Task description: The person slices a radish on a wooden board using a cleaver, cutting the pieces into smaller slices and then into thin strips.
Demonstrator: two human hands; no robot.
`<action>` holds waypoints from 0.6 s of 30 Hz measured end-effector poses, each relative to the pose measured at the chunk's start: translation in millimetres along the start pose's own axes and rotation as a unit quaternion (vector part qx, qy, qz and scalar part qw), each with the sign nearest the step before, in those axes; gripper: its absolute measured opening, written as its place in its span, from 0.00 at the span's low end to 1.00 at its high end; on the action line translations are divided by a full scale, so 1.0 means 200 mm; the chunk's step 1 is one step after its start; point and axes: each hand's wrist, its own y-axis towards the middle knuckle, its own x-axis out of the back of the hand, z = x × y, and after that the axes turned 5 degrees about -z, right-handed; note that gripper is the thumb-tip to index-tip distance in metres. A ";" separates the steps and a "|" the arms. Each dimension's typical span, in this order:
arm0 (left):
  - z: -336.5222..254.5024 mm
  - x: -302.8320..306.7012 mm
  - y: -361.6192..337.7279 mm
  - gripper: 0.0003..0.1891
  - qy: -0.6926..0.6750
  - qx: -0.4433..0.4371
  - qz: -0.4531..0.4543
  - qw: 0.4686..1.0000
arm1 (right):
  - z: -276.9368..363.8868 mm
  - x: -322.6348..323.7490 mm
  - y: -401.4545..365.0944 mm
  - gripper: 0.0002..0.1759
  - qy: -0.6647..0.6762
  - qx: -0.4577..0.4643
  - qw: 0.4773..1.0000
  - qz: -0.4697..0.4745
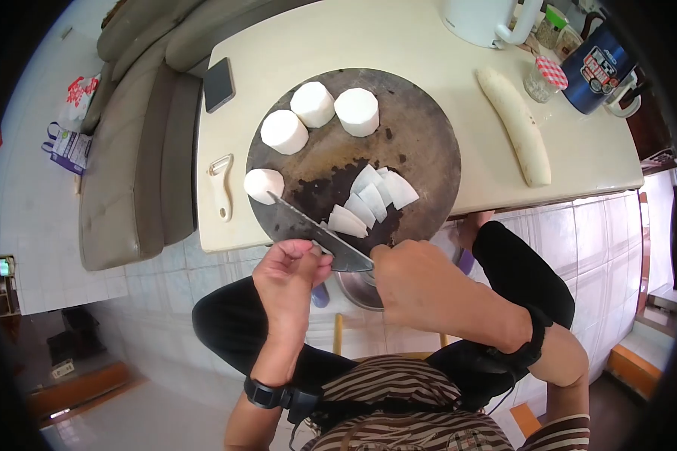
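My right hand point(436, 289) is wrapped round the handle of a kitchen knife point(320, 234), its blade slanting up and left over the near edge of a round dark chopping board point(429, 128). Close to the blade, my left hand point(287, 274) is pinched; what its fingertips hold is too small and hidden to make out. Thin white daikon slices point(372, 197) lie overlapping on the board beyond the knife. A peeled white chunk point(264, 185) sits by the blade tip at the board's left edge. Further back stand three more thick white chunks point(313, 104).
A peeler point(220, 186) and a phone point(219, 85) lie left of the board. To the right are a long whole daikon point(515, 126), a jar with a checked lid point(544, 79), a blue flask point(596, 69) and a white kettle point(483, 21). A metal bowl point(362, 292) shows below the table edge.
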 end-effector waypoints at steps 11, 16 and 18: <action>0.07 0.07 -0.04 0.09 0.179 -0.278 -0.001 0.944 | 0.01 0.02 -0.05 0.07 0.029 0.022 0.999 -0.022; 0.03 0.10 0.03 0.14 0.334 -0.473 0.043 0.814 | 0.00 0.01 -0.06 0.08 0.009 0.025 0.999 -0.018; -0.01 0.09 0.05 0.16 0.406 -0.503 0.105 0.756 | -0.03 0.00 -0.07 0.07 -0.010 0.066 0.995 -0.071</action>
